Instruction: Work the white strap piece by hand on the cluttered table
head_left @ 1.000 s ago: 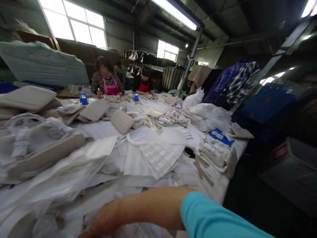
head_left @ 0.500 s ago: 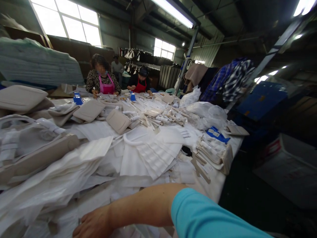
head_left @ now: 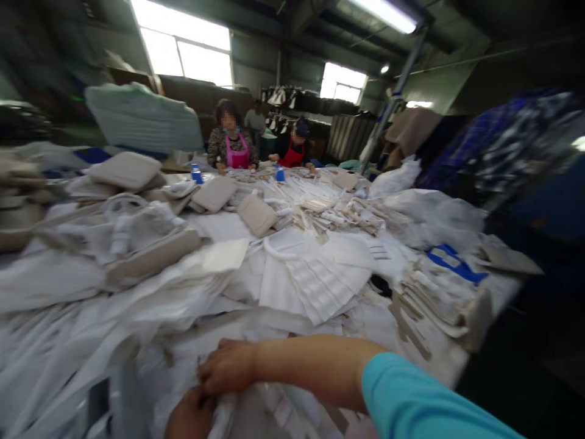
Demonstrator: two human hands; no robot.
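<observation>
My right hand (head_left: 231,366) comes in from the right under a turquoise sleeve (head_left: 420,396), its fingers curled down and blurred. Just below it, at the bottom edge, my left hand (head_left: 191,414) is partly cut off, its fingers meeting those of my right hand. Both hands look closed, but what they pinch is hidden. A pale wrapped strip (head_left: 223,416) hangs beneath my right hand; whether it is held I cannot tell. White wrapping sheets (head_left: 183,280) lie around the hands, and a beige bag piece (head_left: 153,259) rests beyond them.
Ribbed white padding (head_left: 320,274) lies mid-table. Beige bags (head_left: 256,214), plastic bags (head_left: 429,210) and a blue item (head_left: 457,263) are spread further off. Two people in aprons, one pink (head_left: 237,151) and one red (head_left: 291,153), work at the far side. The table's right edge (head_left: 475,360) shows.
The view has swung left, so the scene sits further right. My right hand has risen in the picture, and my left hand has come into view against it.
</observation>
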